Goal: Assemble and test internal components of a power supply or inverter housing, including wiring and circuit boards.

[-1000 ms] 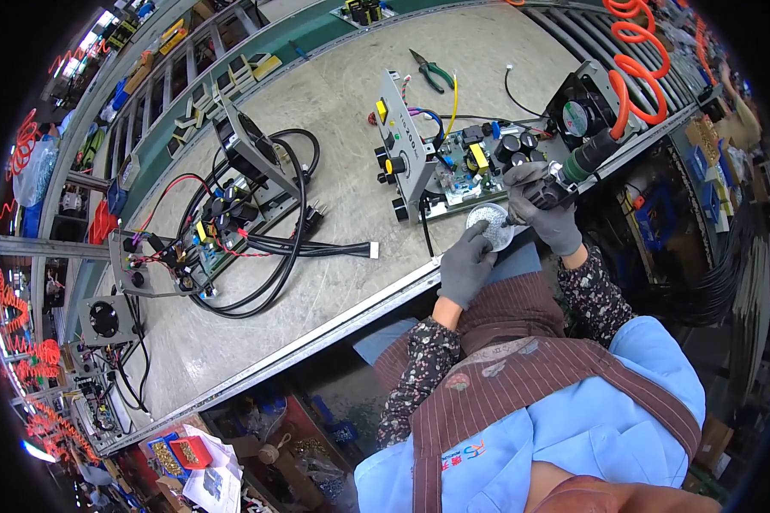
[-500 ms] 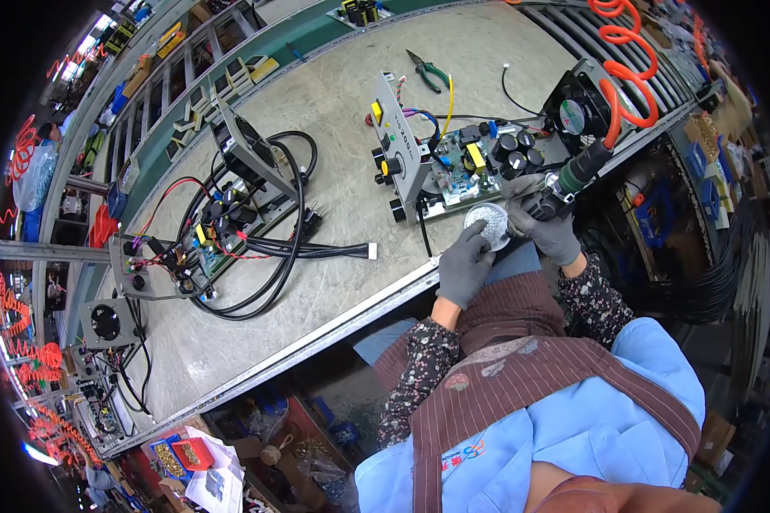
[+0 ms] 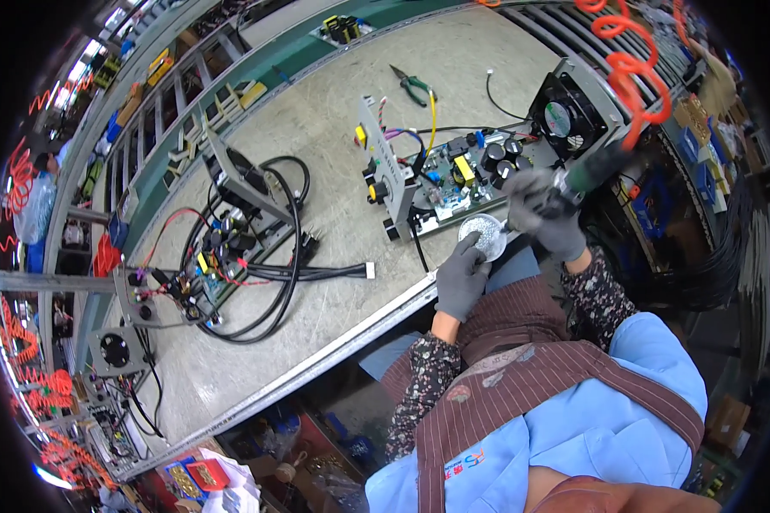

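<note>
My left hand (image 3: 461, 279), in a grey glove, grips a small round white cup (image 3: 498, 250) of tiny silvery parts, its fingers at the rim. My right hand (image 3: 546, 211), also gloved, is closed round a green and black power screwdriver (image 3: 592, 173). The tool's front end is close to the cup; its tip is too blurred to make out. Just beyond both hands, on the bench, lies an open electronic unit with a circuit board (image 3: 466, 181), a grey front panel (image 3: 387, 162) and a black fan (image 3: 567, 115).
An orange coiled hose (image 3: 629, 81) hangs at the upper right. Green-handled pliers (image 3: 413, 86) lie behind the unit. Left on the metal bench (image 3: 342, 321) stands a second open unit (image 3: 231, 205) with a looped black cable (image 3: 293, 256). Roller conveyors run along the far side.
The screwdriver and my right hand have moved slightly and are smeared by motion. My left hand keeps hold of the cup. The whole view has shifted a little.
</note>
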`<act>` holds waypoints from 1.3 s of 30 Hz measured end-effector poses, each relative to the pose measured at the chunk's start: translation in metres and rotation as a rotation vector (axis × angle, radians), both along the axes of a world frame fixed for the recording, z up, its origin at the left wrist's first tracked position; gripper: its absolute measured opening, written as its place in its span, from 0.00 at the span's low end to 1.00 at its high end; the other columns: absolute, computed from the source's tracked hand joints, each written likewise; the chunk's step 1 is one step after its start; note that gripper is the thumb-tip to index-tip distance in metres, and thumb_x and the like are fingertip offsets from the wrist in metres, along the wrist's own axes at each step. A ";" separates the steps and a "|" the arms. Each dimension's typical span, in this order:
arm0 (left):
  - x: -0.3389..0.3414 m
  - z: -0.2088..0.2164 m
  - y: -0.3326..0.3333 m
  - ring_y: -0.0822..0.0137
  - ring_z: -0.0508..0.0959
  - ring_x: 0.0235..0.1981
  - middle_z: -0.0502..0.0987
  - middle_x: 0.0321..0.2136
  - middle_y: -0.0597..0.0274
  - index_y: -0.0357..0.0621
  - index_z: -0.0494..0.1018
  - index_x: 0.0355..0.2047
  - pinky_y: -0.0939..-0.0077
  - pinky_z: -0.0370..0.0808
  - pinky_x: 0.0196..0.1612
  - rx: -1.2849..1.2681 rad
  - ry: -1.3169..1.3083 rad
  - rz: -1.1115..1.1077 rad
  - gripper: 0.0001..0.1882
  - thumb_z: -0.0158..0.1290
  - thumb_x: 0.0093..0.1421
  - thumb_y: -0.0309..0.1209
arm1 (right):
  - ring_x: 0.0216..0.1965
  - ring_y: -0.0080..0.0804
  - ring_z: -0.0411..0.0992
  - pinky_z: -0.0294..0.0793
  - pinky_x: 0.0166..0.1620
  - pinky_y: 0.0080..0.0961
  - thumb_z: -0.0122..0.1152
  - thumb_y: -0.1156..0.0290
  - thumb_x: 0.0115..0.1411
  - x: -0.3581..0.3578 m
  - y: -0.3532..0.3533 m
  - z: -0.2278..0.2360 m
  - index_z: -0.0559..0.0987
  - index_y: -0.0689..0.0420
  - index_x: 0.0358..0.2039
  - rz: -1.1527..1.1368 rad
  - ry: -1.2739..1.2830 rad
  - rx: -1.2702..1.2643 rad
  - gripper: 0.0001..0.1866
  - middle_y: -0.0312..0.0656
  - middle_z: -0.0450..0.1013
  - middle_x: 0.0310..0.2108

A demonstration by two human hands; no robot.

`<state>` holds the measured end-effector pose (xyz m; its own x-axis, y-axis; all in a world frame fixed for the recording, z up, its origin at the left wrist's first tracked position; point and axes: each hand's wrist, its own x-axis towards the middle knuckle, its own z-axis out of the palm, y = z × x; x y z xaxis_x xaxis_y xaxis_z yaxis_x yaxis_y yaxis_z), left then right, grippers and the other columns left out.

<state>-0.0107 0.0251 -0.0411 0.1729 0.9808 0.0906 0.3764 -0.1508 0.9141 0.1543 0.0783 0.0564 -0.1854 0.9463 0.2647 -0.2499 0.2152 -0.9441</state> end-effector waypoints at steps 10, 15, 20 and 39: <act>0.006 -0.004 -0.003 0.63 0.78 0.25 0.73 0.48 0.58 0.40 0.73 0.27 0.74 0.74 0.31 0.009 0.014 0.018 0.07 0.56 0.47 0.28 | 0.16 0.09 0.62 0.60 0.20 0.10 0.60 0.78 0.49 0.016 0.119 0.045 0.76 0.55 0.33 -0.552 -0.167 0.240 0.09 0.23 0.66 0.18; 0.009 -0.008 -0.006 0.67 0.78 0.24 0.73 0.48 0.55 0.39 0.74 0.27 0.77 0.74 0.29 0.012 -0.028 0.012 0.06 0.57 0.47 0.26 | 0.20 0.10 0.62 0.64 0.26 0.13 0.61 0.74 0.49 0.024 0.140 0.021 0.77 0.55 0.32 -0.630 -0.319 0.230 0.08 0.24 0.67 0.19; 0.008 0.001 -0.005 0.68 0.78 0.23 0.73 0.48 0.55 0.39 0.74 0.27 0.79 0.74 0.28 -0.026 -0.009 0.004 0.06 0.58 0.48 0.26 | 0.26 0.13 0.67 0.69 0.32 0.15 0.61 0.74 0.48 0.021 0.154 0.008 0.76 0.56 0.34 -0.561 -0.233 0.134 0.11 0.29 0.72 0.27; 0.006 0.002 -0.003 0.70 0.76 0.23 0.73 0.48 0.56 0.39 0.73 0.27 0.80 0.73 0.28 0.019 0.028 -0.003 0.06 0.58 0.48 0.26 | 0.26 0.17 0.69 0.71 0.33 0.19 0.61 0.70 0.47 0.017 0.164 -0.002 0.77 0.56 0.35 -0.604 -0.310 0.242 0.12 0.32 0.74 0.27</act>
